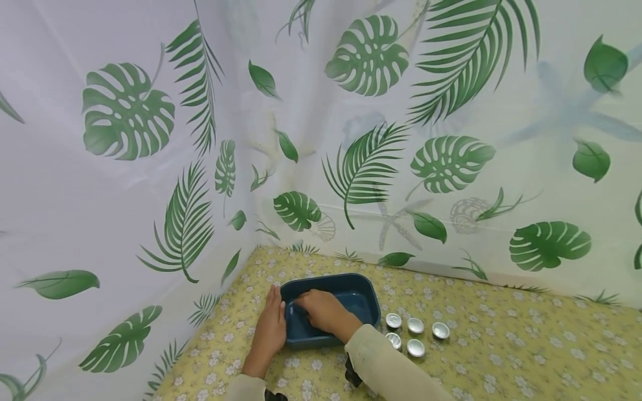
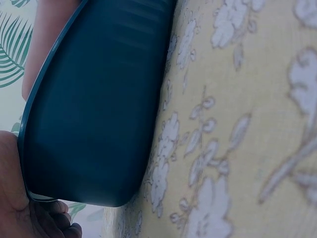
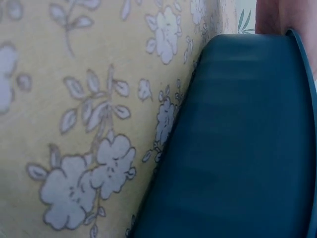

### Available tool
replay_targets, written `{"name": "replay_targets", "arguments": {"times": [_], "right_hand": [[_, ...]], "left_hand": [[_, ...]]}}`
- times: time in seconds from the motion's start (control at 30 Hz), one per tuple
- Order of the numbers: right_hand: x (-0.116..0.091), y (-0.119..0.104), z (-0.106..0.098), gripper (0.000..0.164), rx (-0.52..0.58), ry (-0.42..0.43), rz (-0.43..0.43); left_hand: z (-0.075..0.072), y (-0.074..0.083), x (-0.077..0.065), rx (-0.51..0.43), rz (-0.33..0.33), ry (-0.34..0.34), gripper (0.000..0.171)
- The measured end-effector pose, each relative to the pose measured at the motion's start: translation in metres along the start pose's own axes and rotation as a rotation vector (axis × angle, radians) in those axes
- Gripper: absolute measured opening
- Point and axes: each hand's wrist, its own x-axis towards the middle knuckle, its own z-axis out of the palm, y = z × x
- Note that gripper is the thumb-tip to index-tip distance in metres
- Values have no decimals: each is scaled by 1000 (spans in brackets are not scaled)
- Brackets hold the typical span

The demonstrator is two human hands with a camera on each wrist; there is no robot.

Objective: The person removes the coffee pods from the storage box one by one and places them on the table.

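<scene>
A dark blue rectangular basin (image 1: 368,303) stands on the flowered cloth, near the corner of the patterned walls. My left hand (image 1: 271,326) lies along the outside of its left end, fingers straight and touching the wall near the rim. In the left wrist view, the basin's side wall (image 2: 94,114) hides most of that hand. My right hand (image 1: 323,312) reaches over the near rim into the basin, its fingers bent down toward the left part of the floor. Whether those fingers hold something small is hidden. The right wrist view shows mainly the basin's outer wall (image 3: 237,139).
Several small round silver cups (image 1: 416,348) sit in two loose rows just right of the basin. Yellow flowered cloth (image 1: 526,351) covers the surface. White sheets with green leaves (image 1: 301,111) rise behind and on the left.
</scene>
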Motion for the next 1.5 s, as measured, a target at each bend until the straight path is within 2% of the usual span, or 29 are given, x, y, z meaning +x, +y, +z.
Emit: {"name": "replay_targets", "arguments": {"times": [0.23, 0.4, 0.67, 0.8, 0.93, 1.03, 1.2, 1.33, 1.5], "right_hand": [[-1, 3, 2, 31, 66, -19, 20], [-4, 1, 0, 29, 62, -42, 45], [-10, 1, -4, 18, 33, -24, 55], [-13, 2, -5, 9, 74, -23, 65], [-16, 2, -4, 11, 119, -23, 71], [-17, 2, -3, 13, 144, -6, 72], [-19, 0, -5, 6, 140, 37, 67], [-20, -1, -8, 11, 135, 69, 77], [-23, -7, -12, 16, 187, 119, 99]], "left_hand": [[1, 2, -1, 5, 11, 2, 52], [2, 3, -2, 4, 14, 4, 52], [4, 5, -2, -6, 28, 4, 53], [6, 6, -3, -4, 24, 1, 53], [7, 6, -3, -9, 21, -5, 53], [7, 5, -4, -8, 21, -5, 53], [5, 1, -3, -6, 12, -2, 53], [5, -1, -2, 5, 20, -6, 53], [3, -4, -1, 30, 38, 10, 52]]}}
